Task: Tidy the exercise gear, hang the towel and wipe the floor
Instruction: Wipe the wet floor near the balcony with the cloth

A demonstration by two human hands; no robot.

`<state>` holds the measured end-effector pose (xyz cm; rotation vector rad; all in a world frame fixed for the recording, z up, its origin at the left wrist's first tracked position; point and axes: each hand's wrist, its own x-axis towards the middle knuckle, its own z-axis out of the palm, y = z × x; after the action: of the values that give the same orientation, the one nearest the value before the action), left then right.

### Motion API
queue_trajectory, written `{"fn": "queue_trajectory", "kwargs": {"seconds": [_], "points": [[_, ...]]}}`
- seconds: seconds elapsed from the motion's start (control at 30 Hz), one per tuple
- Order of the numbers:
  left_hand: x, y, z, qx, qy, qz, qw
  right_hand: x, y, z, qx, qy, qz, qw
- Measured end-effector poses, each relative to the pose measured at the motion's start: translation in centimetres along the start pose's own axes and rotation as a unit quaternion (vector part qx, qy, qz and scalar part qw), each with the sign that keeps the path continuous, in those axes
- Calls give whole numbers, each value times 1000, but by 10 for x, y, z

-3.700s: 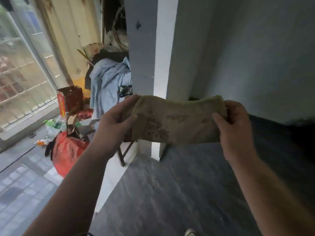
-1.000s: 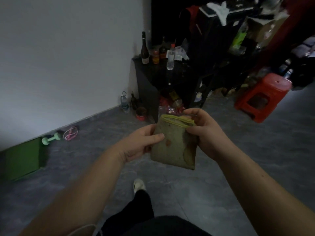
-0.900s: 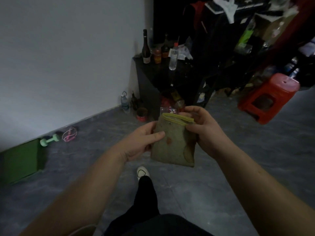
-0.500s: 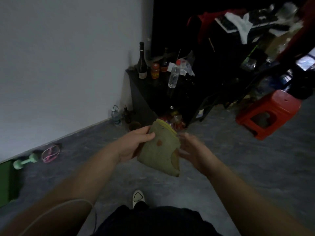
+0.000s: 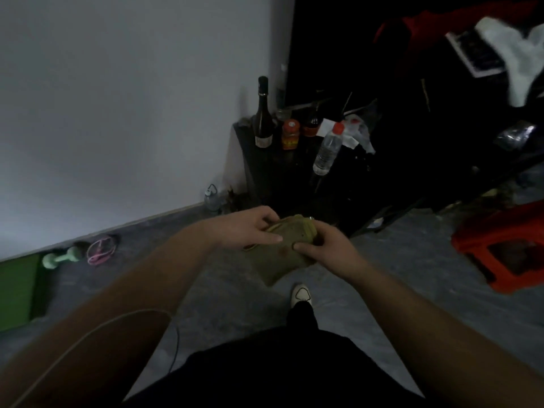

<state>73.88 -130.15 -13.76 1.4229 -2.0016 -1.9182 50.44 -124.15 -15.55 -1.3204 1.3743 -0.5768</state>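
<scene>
A folded olive-green towel (image 5: 282, 254) with brown stains is held in front of me above the grey floor. My left hand (image 5: 250, 228) grips its top left edge, thumb lying across the cloth. My right hand (image 5: 323, 248) holds the right side, thumb on top and fingers curled under. By the wall at the left lie a mint-green dumbbell (image 5: 59, 258), a pink skipping rope (image 5: 101, 250) and a green mat (image 5: 17, 293).
A dark low cabinet (image 5: 265, 169) stands in the corner with a wine bottle (image 5: 263, 116), a clear plastic bottle (image 5: 328, 150) and jars on it. A red plastic stool (image 5: 500, 248) stands at the right. My white shoe (image 5: 300, 294) is on the grey floor (image 5: 397, 275).
I turned from the window side to this corner. The towel went from stretched wide to folded small. In the last half second my right hand came back onto it and the view dipped down.
</scene>
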Motion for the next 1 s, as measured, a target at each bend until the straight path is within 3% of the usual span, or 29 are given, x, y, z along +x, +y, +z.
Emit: {"fn": "queue_trajectory", "kwargs": {"seconds": [0.1,0.2,0.33,0.53,0.73,0.87,1.0], "points": [[38,-18,-1,-202,44,-47,977,34,9,-32,-15,-9,5,1000],[70,-39,11,-421,54,-61,904,69,21,-54,-4,-41,23,999],[104,-57,26,-478,112,-97,865,109,44,-59,32,-49,77,995],[164,-89,34,-593,215,-97,770,164,91,-49,122,2,200,972],[212,-115,27,-430,383,-178,798,211,129,-34,42,-8,224,974],[226,-125,21,-443,388,-165,791,231,142,-32,-67,-21,220,973],[229,-124,27,-400,392,-156,814,237,153,-39,-124,-32,214,968]]}}
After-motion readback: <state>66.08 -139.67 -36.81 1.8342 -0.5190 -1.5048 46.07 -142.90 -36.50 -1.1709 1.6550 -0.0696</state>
